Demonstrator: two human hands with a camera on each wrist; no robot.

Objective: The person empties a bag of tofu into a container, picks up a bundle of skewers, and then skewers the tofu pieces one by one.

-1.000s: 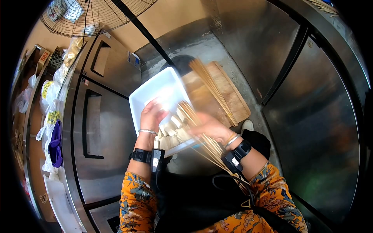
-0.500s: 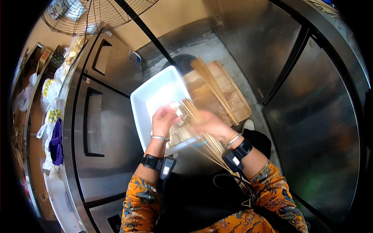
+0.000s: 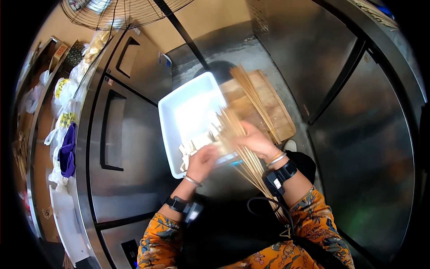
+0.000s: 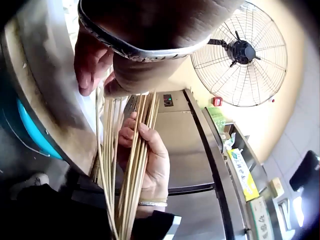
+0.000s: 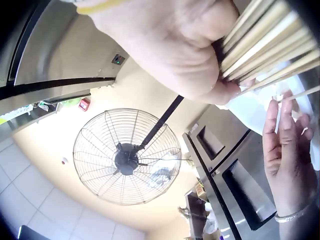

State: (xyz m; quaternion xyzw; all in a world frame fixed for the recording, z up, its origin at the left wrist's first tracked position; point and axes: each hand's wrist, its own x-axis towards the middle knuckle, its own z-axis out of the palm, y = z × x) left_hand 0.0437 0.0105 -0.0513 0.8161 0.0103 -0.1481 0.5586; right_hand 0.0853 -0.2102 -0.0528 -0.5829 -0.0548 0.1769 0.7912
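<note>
My right hand (image 3: 255,141) grips a fanned bundle of bamboo skewers (image 3: 249,165), their upper ends blurred over the bin's near right side. At the bin's near edge is my left hand (image 3: 204,161), left of the bundle, with bent fingers. One skewer (image 5: 306,93) stands apart from the others in the right wrist view and runs to the fingertips of the left hand (image 5: 287,155), which pinch at it. Pale cut pieces (image 3: 190,148) lie at the near end of the white plastic bin (image 3: 166,134). The left wrist view shows the right hand (image 4: 155,160) wrapped behind the skewers.
Right of the bin is a wooden board (image 3: 280,107) with another bundle of skewers (image 3: 257,101) lying on it. Steel cabinets (image 3: 134,188) stand on the left, and more steel doors (image 3: 358,148) on the right. A wire fan (image 3: 125,13) is at the back left.
My left hand has come out from over the bin's middle, toward me and right, to beside the skewers. The right hand keeps its grip on the bundle. The view has shifted slightly.
</note>
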